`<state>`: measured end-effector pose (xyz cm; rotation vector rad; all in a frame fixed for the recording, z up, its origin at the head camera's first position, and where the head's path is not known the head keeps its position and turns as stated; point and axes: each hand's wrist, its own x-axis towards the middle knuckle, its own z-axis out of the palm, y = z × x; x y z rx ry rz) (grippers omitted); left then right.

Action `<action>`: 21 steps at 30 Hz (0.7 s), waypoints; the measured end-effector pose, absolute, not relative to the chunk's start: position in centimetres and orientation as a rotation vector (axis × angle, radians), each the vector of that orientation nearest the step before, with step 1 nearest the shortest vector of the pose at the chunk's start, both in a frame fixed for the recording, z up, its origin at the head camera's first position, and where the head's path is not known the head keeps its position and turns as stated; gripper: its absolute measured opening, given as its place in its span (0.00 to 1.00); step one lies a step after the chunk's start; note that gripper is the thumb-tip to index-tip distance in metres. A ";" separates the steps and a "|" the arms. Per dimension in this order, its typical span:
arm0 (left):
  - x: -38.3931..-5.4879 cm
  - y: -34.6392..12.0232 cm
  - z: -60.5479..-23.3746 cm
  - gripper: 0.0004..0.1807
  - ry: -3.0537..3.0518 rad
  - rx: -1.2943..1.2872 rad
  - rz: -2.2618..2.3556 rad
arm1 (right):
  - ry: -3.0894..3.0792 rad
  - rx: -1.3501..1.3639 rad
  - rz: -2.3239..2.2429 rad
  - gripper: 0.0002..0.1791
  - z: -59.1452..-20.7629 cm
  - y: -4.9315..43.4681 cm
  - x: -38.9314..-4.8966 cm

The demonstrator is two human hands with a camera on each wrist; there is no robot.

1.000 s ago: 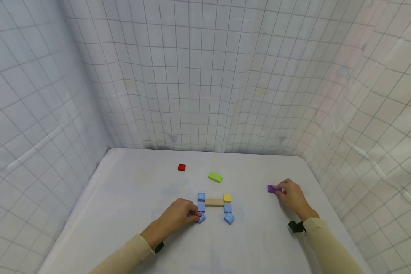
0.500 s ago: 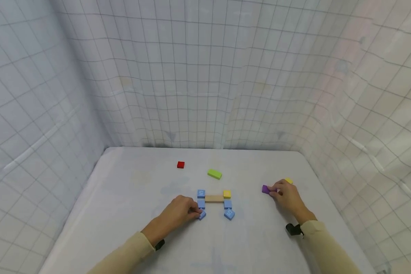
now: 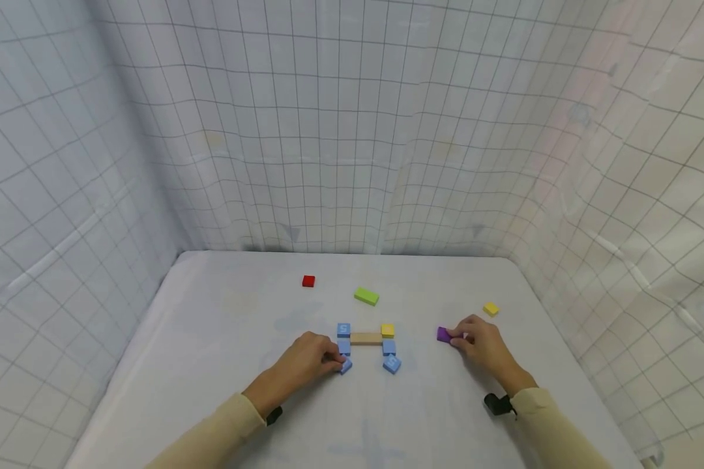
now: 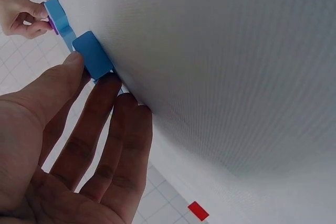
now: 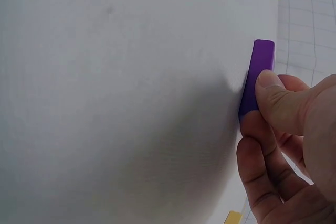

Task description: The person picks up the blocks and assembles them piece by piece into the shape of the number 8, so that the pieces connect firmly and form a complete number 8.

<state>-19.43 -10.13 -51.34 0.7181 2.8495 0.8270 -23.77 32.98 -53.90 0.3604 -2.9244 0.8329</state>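
Observation:
My left hand pinches a small blue block between thumb and fingertips. That block is turned at an angle at the lower left end of an arrangement of blocks. In the arrangement are a wooden bar, a yellow block at its upper right, and several blue blocks, one of them tilted at the lower right. To the right, my right hand pinches an oblong purple block by thumb and fingers, close to the table surface. Its far end is covered by the fingers.
A red block and a lime green block lie farther back on the white table. Another yellow block lies behind my right hand. Gridded white curtains surround the table's back and sides.
My right hand has moved left and slightly nearer with the purple block, uncovering the yellow block behind it. My left hand stays at the blue block.

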 end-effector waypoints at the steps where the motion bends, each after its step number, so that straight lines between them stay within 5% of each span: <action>1: -19.4 -10.1 -51.3 0.07 2.847 0.713 0.828 | -2.924 0.365 0.836 0.07 -53.9 32.9 -23.7; 21: -19.8 -10.2 -51.8 0.06 2.845 0.716 0.807 | -2.875 0.494 0.865 0.09 -54.0 31.4 -21.7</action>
